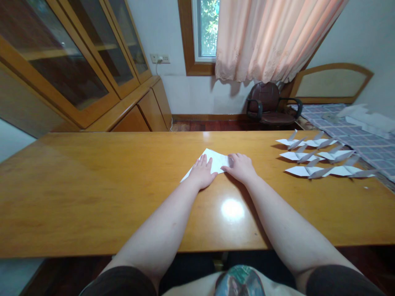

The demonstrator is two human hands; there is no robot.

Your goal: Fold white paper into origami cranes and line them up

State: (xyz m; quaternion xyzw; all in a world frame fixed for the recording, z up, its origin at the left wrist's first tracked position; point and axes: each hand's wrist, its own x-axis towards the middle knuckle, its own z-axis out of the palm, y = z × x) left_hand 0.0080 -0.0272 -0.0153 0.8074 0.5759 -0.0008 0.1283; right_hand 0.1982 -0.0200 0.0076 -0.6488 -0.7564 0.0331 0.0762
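A white sheet of folded paper [217, 161] lies on the wooden table [92, 185] in front of me. My left hand [203, 172] rests flat on its left part, fingers spread and pointing away from me. At the paper's right edge, my right hand [241, 167] has its thumb and fingers closed around the corner. Part of the paper is hidden under both hands, so its full shape does not show.
Several folded white paper cranes [308, 170] stand in rows at the table's right end. Beyond the table are a brown armchair [268, 102], a bed with a checked cover [327, 119], and a glass-door cabinet [89, 119] at the left.
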